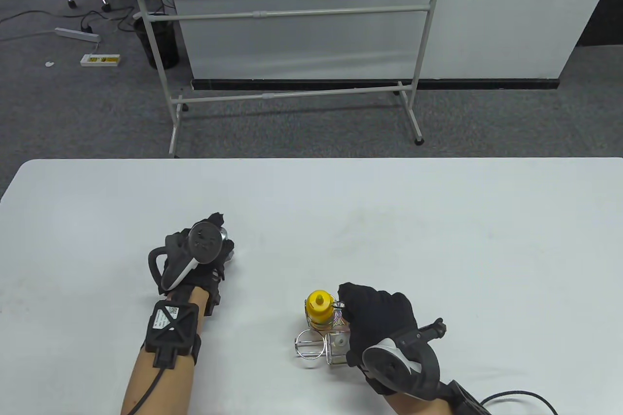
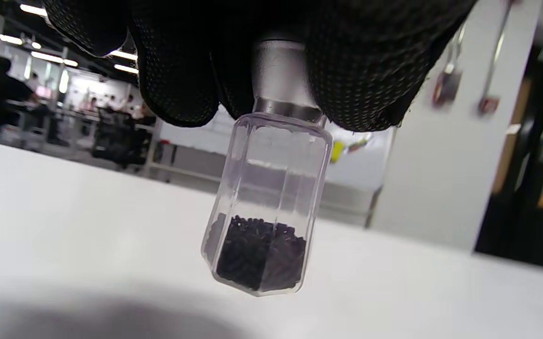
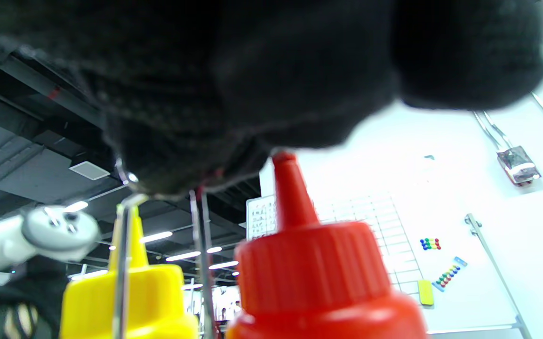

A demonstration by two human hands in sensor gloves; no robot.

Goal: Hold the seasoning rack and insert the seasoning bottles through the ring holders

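One small clear glass bottle of black seeds (image 2: pixel 264 212) hangs pinched by its metal cap in the left hand (image 1: pixel 204 252); likely light, slippery, breakable. Right hand (image 1: pixel 384 317) grips the wire seasoning rack (image 1: pixel 311 344).

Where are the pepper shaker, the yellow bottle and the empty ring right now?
Pepper shaker (image 2: pixel 264 207): left wrist view, on its clear glass body.
Yellow bottle (image 1: pixel 319 301): table view, on its yellow cap.
Empty ring (image 1: pixel 311 343): table view, on the wire crossing inside the ring.
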